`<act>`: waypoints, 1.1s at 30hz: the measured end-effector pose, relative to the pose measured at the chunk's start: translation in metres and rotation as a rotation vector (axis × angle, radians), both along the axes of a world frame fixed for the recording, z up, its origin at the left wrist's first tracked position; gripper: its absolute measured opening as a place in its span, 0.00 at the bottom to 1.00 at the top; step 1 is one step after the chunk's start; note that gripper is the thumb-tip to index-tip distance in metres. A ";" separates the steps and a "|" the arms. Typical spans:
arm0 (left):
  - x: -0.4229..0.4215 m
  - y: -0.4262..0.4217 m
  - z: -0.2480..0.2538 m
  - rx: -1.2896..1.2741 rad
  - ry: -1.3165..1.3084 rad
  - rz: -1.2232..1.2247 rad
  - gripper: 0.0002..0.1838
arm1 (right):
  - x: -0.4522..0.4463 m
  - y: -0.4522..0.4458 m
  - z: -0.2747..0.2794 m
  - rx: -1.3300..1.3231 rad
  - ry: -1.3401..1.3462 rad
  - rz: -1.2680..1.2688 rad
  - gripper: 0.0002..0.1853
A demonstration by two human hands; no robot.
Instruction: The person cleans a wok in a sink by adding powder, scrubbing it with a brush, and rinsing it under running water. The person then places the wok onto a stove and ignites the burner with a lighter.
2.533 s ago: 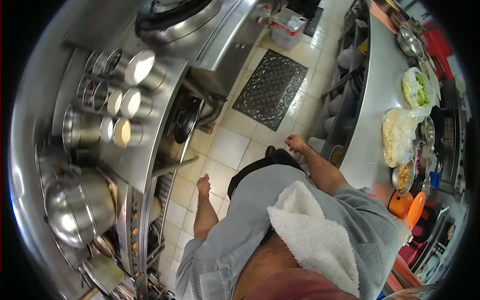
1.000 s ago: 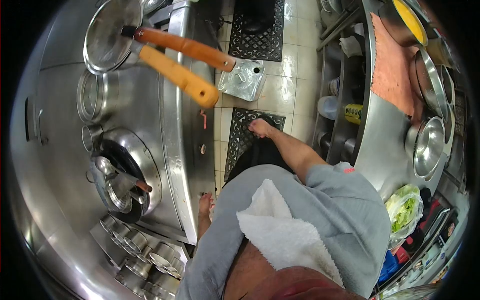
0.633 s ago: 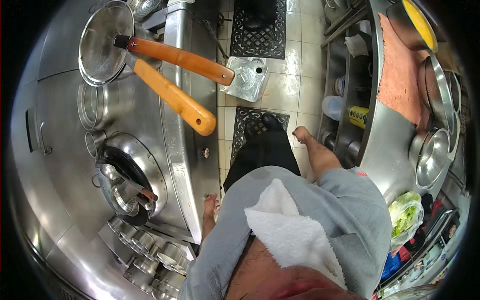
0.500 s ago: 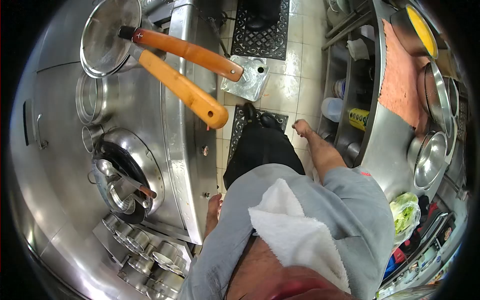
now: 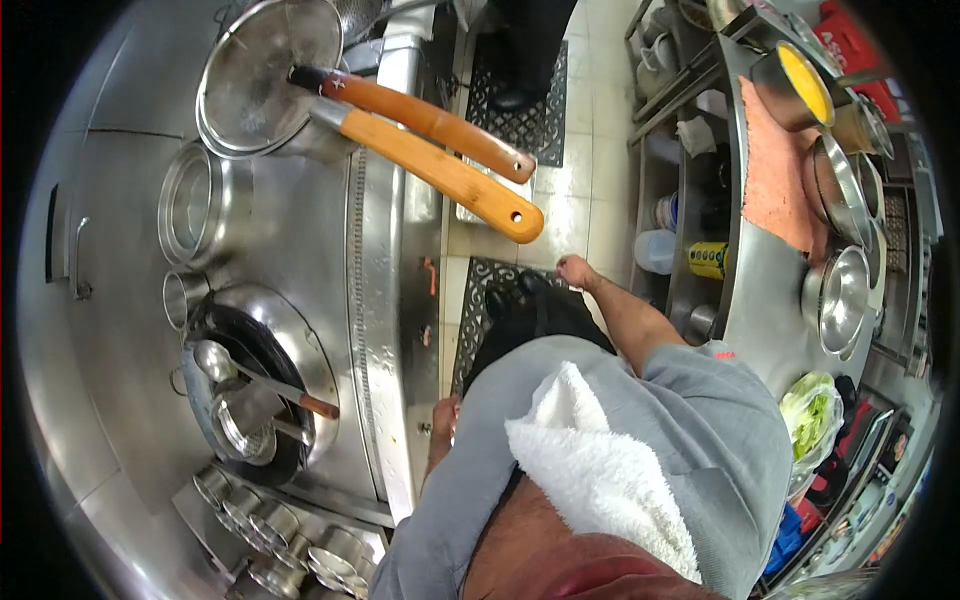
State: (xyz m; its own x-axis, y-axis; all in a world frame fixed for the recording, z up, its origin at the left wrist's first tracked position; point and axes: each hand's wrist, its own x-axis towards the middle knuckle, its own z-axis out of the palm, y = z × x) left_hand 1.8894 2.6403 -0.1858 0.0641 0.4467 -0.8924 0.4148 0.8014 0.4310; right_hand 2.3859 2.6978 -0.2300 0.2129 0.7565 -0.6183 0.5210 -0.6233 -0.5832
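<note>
My left hand point(image 5: 446, 416) hangs low beside the front of the steel stove counter point(image 5: 400, 330), partly hidden by my sleeve. Its fingers look curled, and a small pale bit shows at them that I cannot make out. My right hand point(image 5: 575, 271) is held out in front of my right side above the tiled floor, fingers curled in with nothing visible in them. A white towel point(image 5: 605, 480) hangs over my grey shirt.
On the left are a strainer point(image 5: 265, 85) beside two jutting wooden handles point(image 5: 450, 175), a wok point(image 5: 315, 350) with a ladle point(image 5: 270, 375), and several small pots point(image 5: 270, 525). Steel bowls point(image 5: 838, 300) and bagged lettuce point(image 5: 808, 420) line the right. Another person's dark-clothed legs point(image 5: 530, 45) stand ahead.
The view has shifted, with the wooden handles now further right. My right hand appears slightly left and lower in view. Another person's leg shows more at the top.
</note>
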 end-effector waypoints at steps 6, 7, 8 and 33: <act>0.017 0.039 0.018 -0.041 -0.204 -0.019 0.13 | -0.006 -0.005 0.025 0.007 -0.138 -0.067 0.17; 0.018 0.045 0.004 -0.060 -0.250 -0.086 0.14 | -0.008 0.003 0.055 -0.122 0.021 -0.218 0.17; 0.034 0.052 0.015 -0.057 -0.257 -0.114 0.14 | -0.009 0.002 0.055 -0.115 0.015 -0.246 0.17; 0.647 0.260 0.053 0.618 -0.208 -1.058 0.16 | 0.332 0.153 0.262 0.723 0.580 -0.882 0.18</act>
